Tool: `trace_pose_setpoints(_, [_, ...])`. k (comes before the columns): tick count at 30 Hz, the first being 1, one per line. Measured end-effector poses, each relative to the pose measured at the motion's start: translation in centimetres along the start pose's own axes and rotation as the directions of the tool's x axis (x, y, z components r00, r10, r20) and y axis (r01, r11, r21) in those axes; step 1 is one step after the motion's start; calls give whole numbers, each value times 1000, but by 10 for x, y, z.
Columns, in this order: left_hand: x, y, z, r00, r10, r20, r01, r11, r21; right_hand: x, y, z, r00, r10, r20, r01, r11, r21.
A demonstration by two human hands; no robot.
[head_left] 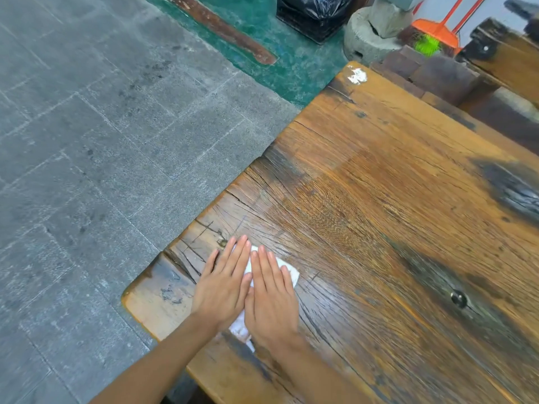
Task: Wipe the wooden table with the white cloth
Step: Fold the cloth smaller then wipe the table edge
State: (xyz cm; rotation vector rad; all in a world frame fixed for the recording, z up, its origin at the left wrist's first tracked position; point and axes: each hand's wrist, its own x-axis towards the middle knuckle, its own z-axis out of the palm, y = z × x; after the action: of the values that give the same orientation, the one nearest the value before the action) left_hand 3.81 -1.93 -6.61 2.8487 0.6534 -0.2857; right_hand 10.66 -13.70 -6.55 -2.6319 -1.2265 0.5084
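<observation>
White cloth lies flat beneath left hand and right hand, both pressing with straight fingers near the table's corner; unwiped wood stretches ahead and rightward.

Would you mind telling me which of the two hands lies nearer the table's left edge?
The left hand: it presses the white cloth beside the wooden table edge; the right hand lies further inward.

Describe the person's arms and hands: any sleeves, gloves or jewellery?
Both forearms are bare to the frame's edge, with no sleeves showing. The left hand and right hand wear no gloves, and no rings, watch or bracelets are visible. Fingernails look short and unpainted.
</observation>
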Motion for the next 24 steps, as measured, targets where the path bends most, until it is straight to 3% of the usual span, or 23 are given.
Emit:
trace_pose_setpoints(8, [111, 3, -18, 998, -26, -58, 24, 999, -40, 102, 48, -39, 998, -57, 1, 57, 998, 8])
trace_pose_setpoints(24, [449, 68, -76, 994, 60, -95, -69, 993, -95, 366, 221, -149, 986, 11, -165, -25, 996, -84])
